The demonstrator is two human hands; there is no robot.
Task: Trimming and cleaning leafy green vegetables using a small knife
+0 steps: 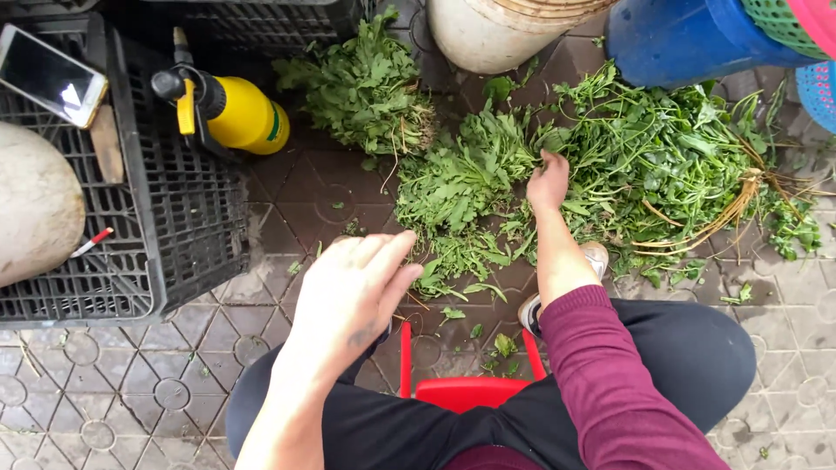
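Two hands out over the greens, and they're well apart! The right hand (549,181) is down in the leafy stems, fingers curled into the seam between the middle heap of greens (461,178) and the big heap of greens (662,157) on the right; whether it has actually closed on a stem, I cannot tell, the leaves hide the fingertips. The left hand (353,296) hovers above the knee, palm down, fingers loosely spread, gripping nothing at all. Both heaps lie on the patterned paved floor (157,392), straight ahead of the seated person, the big one trailing pale roots (740,204) off to the right. Loose leaves (453,312) are scattered on the pavers near the shoe (596,257). A third bunch of greens (366,83) sits further back, just left of the middle heap. Below, a red stool (461,387) shows between the dark trouser legs, and the right arm wears a maroon sleeve (610,374). Off to the left, a yellow spray bottle (235,113) lies on its side against a black plastic crate (165,226). On that crate rest a phone (52,74), a red-tipped pen (91,242) and a pale rounded object (35,209). Up top stand a white bucket (496,30) and a blue barrel (688,35).
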